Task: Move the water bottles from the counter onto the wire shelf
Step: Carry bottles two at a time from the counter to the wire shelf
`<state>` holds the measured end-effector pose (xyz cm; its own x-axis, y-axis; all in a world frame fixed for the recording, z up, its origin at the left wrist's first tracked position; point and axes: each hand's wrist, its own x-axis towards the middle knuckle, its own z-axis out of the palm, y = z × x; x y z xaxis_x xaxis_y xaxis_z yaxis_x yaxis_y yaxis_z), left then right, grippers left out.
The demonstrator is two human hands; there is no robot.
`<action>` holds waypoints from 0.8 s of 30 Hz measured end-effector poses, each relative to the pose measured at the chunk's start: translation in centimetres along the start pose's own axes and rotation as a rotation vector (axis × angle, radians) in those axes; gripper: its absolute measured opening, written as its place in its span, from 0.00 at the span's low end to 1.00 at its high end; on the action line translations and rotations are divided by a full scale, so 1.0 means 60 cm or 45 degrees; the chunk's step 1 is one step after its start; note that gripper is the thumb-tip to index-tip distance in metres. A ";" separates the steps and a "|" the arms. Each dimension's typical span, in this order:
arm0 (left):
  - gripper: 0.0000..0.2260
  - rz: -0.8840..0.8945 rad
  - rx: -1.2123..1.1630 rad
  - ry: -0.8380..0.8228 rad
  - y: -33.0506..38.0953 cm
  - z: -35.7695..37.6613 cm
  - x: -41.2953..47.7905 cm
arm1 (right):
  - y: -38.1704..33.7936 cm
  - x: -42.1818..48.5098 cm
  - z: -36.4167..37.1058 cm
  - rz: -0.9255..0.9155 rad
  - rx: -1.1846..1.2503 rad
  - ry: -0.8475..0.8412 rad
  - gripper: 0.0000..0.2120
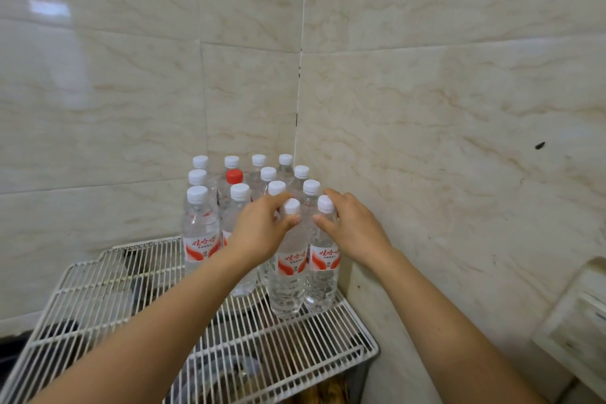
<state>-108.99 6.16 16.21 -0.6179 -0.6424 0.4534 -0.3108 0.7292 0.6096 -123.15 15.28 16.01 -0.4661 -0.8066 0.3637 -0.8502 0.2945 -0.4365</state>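
Note:
Several clear water bottles with white caps and red-and-white labels stand packed in the back right corner of the white wire shelf. One among them has a red cap. The two front bottles stand upright on the wires. My left hand wraps thumb and fingers around the neck of the front middle bottle. My right hand grips the neck of the front right bottle beside the wall. The counter is out of view.
Glossy marble-pattern tiled walls meet in a corner right behind the bottles. Dark items show below through the shelf wires. A white plastic rack sits at the right edge. The shelf's left and front parts hold no bottles.

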 end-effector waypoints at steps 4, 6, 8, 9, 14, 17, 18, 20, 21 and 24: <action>0.19 0.012 -0.112 0.137 -0.013 0.008 -0.030 | -0.005 -0.015 -0.004 0.025 -0.150 0.108 0.24; 0.21 -0.003 -0.078 0.175 -0.028 0.007 -0.046 | -0.018 -0.024 -0.005 -0.034 -0.263 0.234 0.23; 0.21 -0.035 -0.029 0.176 -0.048 -0.004 -0.062 | -0.040 -0.033 -0.001 -0.115 -0.274 0.294 0.20; 0.19 -0.051 -0.008 0.175 -0.060 -0.013 -0.072 | -0.054 -0.038 0.005 -0.166 -0.244 0.314 0.19; 0.13 -0.172 0.098 0.207 -0.139 -0.088 -0.147 | -0.144 -0.056 0.077 -0.448 -0.044 0.372 0.12; 0.13 -0.302 0.195 0.245 -0.197 -0.157 -0.212 | -0.221 -0.075 0.146 -0.559 0.054 0.239 0.14; 0.13 -0.350 0.217 0.255 -0.217 -0.183 -0.237 | -0.249 -0.083 0.172 -0.597 0.072 0.194 0.16; 0.13 -0.447 0.241 0.275 -0.256 -0.238 -0.291 | -0.309 -0.104 0.227 -0.650 0.098 0.087 0.18; 0.13 -0.494 0.251 0.292 -0.277 -0.268 -0.322 | -0.344 -0.119 0.253 -0.676 0.109 0.024 0.19; 0.14 -0.603 0.333 0.378 -0.340 -0.361 -0.422 | -0.459 -0.173 0.322 -0.761 0.093 -0.153 0.24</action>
<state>-71.38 2.42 6.38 -0.1536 -0.9214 0.3570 -0.6922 0.3582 0.6266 -90.14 5.61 8.35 0.1208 -0.8746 0.4696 -0.9348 -0.2594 -0.2426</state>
